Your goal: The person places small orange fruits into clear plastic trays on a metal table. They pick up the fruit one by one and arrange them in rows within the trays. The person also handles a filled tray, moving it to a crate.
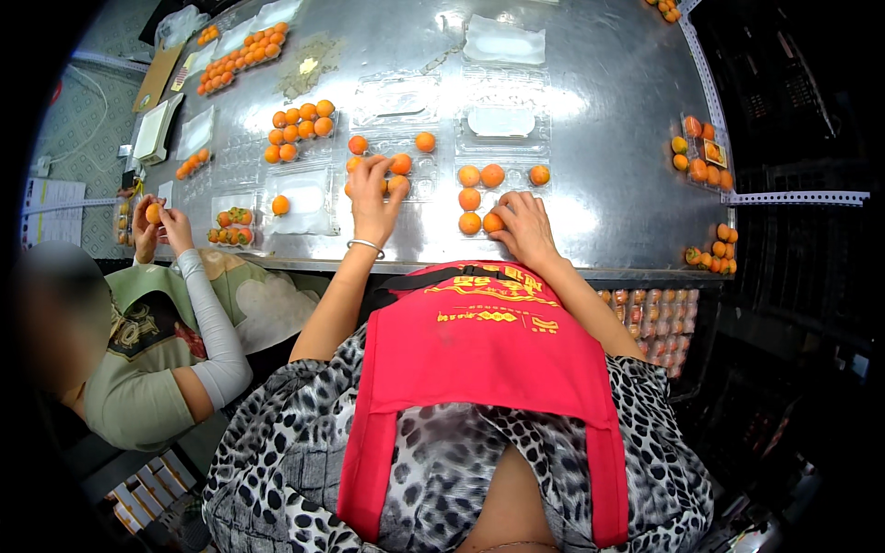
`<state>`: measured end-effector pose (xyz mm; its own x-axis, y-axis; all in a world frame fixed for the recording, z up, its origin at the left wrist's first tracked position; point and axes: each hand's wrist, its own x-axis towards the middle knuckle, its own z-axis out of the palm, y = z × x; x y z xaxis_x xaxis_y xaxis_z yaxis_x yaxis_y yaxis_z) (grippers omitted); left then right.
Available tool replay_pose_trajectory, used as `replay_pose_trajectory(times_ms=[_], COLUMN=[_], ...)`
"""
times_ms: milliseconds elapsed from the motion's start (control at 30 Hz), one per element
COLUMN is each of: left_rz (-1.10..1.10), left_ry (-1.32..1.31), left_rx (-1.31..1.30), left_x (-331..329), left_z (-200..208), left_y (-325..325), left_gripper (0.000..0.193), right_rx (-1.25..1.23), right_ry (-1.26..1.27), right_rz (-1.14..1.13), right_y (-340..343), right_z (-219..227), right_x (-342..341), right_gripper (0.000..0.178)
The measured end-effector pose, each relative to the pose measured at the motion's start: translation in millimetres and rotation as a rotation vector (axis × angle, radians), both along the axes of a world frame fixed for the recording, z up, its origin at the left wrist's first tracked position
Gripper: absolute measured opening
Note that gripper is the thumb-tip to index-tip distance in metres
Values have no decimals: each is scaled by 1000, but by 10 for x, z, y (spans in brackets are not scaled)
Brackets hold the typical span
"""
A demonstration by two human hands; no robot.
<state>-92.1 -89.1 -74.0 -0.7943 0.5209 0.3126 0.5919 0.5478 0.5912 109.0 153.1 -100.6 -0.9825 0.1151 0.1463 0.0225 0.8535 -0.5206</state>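
Note:
My left hand (372, 205), with a bangle at its wrist, bends its fingers over a clear plastic tray of round orange fruit. Thumb and fingers close around an orange fruit (397, 184) there; other fruits touch or sit beside the fingers. To the right, my right hand (525, 229) grips another orange fruit (493, 222) at the near end of a second clear tray (527, 199). More fruits line that tray's left side, and a single fruit (539, 174) sits at its far right corner. The fingers partly hide both held fruits.
A metal table (608, 147) spreads ahead. A filled fruit tray (300, 129) and a lined tray (309, 207) lie left. Packed fruit (705, 161) lines the right edge. At left, a co-worker's hands (161, 230) hold a fruit, near a white scale (155, 129).

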Motion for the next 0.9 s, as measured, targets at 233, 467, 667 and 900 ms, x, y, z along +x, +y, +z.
replay_pose_trajectory(times_ms=[233,467,667,900], left_rz=[-217,-373,-376,-449], left_ry=[-1268,-1807,-1489,-912], left_rx=[476,467,533,449], left_x=[526,642,700,765], left_z=[295,787,843,902], left_y=[458,686,713,727], left_gripper=[41,54,40,47], right_rx=[-871,-1236,-1402,-1491], right_ry=[41,85,126,-7], right_rz=[-207,-167,-291,-280], right_y=[-1,-69,-158,-85], right_z=[181,684,926,733], right_x=[1,38,14,106], right_gripper=[26,32,36,49])
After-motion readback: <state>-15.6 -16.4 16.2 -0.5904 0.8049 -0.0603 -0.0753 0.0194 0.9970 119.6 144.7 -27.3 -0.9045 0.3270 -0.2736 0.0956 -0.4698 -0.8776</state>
